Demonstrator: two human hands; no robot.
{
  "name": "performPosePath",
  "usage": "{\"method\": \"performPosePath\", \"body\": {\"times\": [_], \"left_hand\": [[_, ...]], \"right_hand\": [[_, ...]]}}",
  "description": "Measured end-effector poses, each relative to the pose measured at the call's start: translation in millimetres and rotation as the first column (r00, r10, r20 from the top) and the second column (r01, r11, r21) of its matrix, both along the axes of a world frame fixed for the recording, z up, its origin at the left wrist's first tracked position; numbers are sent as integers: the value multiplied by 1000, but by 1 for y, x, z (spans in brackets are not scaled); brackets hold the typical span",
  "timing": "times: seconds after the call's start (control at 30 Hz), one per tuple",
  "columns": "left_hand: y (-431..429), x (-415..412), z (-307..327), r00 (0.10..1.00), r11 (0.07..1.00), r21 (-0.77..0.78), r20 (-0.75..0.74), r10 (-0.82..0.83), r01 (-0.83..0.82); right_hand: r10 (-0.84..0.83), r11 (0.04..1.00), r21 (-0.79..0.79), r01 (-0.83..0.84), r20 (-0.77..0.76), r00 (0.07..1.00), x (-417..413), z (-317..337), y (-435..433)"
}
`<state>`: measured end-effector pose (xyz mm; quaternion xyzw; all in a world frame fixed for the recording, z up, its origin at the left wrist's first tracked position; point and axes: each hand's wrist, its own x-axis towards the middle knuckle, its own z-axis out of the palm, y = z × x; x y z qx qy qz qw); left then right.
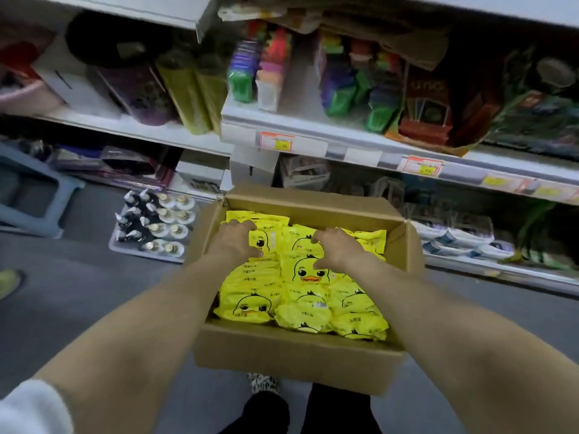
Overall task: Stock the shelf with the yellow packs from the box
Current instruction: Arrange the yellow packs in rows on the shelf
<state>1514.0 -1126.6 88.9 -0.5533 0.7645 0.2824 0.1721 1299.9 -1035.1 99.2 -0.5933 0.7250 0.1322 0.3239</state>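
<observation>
i have both arms stretched down the middle of the frame into the open cardboard box, which sits low centre with its long side running from the bottom of the frame up toward the shelving. the yellow packs lie flat in a loose pile inside it, duck faces up, filling the box nearly to the rim. none is on a shelf yet as far as i can see.

the relation that matters: the packs are directly under both hands, and the white shelf is beyond the far wall of the box, toward the top of the frame. so any pack has to come straight up and then forward. both hands are about equally near that far wall.

the left hand is at the upper left of the pile. its fingers curl over the far edge of a pack and its thumb is on the near side, so i read it as gripping that pack. the right hand is a half-open claw in the upper middle of the pile, fingertips and thumb on a duck-faced pack. whether it has actually pinched it, i cannot tell.
</observation>
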Motion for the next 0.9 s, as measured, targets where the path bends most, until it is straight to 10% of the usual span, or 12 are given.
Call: {"method": "performPosePath", "body": {"times": [0.67,0.9], "left_hand": [[-20,-15,-67,925,988,-124,378,-43,96],[-28,-8,-13,981,974,124,3,192,-191]], "right_hand": [[40,990,133,-40,7,999,-13,-86,-2],[-138,987,91,132,69,988,-24,-41,11]]}}
